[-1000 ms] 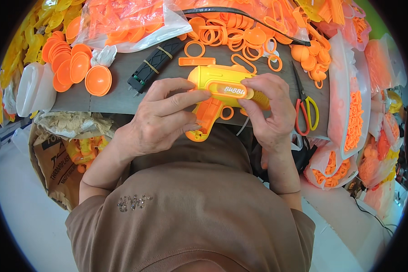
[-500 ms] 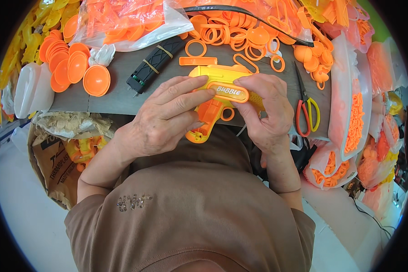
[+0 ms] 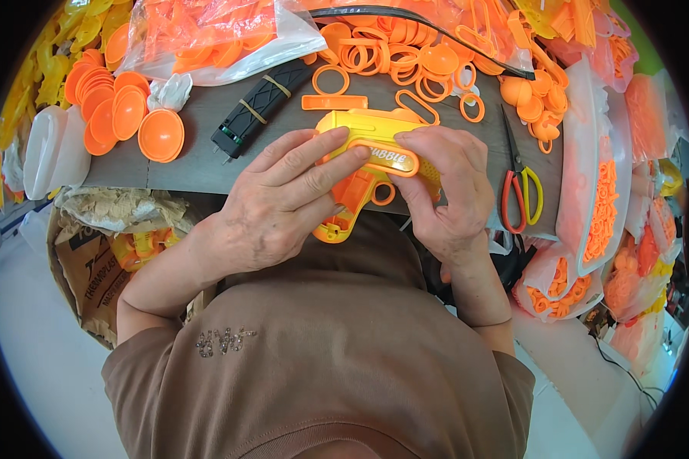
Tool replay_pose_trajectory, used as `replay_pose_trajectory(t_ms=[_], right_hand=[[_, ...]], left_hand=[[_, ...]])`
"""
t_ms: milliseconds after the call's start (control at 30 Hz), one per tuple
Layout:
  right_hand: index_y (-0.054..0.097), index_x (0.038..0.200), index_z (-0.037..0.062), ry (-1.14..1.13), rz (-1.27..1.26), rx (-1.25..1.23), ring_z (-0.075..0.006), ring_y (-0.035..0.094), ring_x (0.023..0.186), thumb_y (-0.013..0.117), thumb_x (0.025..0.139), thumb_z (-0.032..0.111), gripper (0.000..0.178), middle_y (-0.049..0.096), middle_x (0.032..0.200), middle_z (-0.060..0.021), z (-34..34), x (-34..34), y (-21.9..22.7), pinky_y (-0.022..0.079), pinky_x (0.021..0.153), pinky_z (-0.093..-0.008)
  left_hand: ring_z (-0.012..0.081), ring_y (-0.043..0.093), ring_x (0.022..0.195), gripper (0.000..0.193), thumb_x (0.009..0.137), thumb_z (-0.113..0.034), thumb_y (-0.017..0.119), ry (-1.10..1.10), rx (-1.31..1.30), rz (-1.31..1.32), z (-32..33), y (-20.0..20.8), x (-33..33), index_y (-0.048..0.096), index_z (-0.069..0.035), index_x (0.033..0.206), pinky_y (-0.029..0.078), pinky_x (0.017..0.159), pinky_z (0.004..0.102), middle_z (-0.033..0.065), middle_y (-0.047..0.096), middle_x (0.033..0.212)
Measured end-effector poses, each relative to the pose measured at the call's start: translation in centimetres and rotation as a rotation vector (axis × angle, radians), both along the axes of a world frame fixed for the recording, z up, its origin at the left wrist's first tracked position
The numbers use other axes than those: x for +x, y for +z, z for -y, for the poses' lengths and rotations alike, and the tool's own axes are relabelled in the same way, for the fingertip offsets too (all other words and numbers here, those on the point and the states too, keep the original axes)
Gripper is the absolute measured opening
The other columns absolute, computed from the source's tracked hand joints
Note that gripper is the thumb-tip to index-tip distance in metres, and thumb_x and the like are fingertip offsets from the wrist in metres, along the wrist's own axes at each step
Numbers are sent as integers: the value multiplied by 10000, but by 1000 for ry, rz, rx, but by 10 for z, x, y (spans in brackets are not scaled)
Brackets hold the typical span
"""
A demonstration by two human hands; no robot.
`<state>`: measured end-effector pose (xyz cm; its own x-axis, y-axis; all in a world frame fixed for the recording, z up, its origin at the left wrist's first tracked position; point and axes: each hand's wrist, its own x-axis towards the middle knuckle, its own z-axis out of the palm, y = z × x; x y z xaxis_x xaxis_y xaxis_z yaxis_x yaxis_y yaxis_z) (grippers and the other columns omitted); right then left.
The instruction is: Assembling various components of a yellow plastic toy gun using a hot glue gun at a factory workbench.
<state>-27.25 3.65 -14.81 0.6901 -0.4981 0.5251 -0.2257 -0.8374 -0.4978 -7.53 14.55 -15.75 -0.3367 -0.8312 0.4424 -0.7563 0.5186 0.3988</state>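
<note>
Between my hands, at the table's near edge, is a yellow and orange toy bubble gun (image 3: pixel 375 131). Its grip points down toward me, and the orange inside of the grip shows. A long orange-rimmed label plate (image 3: pixel 396 160) sits on its side. My left hand (image 3: pixel 283 183) is closed on the gun's left part, with fingertips resting on the plate's left end. My right hand (image 3: pixel 452 180) pinches the right end, thumb below and fingers above. An orange trigger ring (image 3: pixel 383 193) hangs under the body. The palm side of both hands is hidden.
A black part with rubber bands (image 3: pixel 259 111) lies left of the gun, beside orange cups (image 3: pixel 161 135). Scissors (image 3: pixel 519 180) lie to the right, near a tub of small orange parts (image 3: pixel 603 206). Orange rings (image 3: pixel 429 86) and a plastic bag (image 3: pixel 214 38) fill the back.
My left fingers have slid slightly right over the label plate and now cover part of its lettering. The gun has stayed nearly in place, and my right hand keeps its grip.
</note>
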Motion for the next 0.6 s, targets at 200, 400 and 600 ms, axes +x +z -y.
replay_pose_trajectory(t_ms=[200, 400, 600], right_hand=[[602, 1066, 6, -23, -61, -151, -296, 598, 987, 701, 751, 45, 332, 632, 1078, -135, -3, -12, -11, 434, 893, -418], [568, 1200, -7, 9, -199, -273, -296, 555, 1082, 580, 888, 184, 366, 579, 1216, -154, -3, -20, -16, 385, 964, -432], [555, 1222, 1, -59, -238, -295, -283, 519, 1131, 545, 913, 228, 383, 565, 1242, -154, -8, -18, -20, 312, 1019, -428]], left_hand=[[327, 439, 1263, 142, 603, -52, 611, 3, 18, 36, -2, 0, -1, 592, 11, 729, 427, 974, 478, 148, 504, 1326], [324, 435, 1269, 129, 620, -57, 600, 16, 13, 37, -3, -3, -2, 597, 16, 727, 419, 983, 475, 146, 506, 1325], [319, 439, 1271, 117, 624, -62, 590, 34, 15, 24, -2, -4, -3, 592, 14, 714, 409, 995, 472, 136, 518, 1316]])
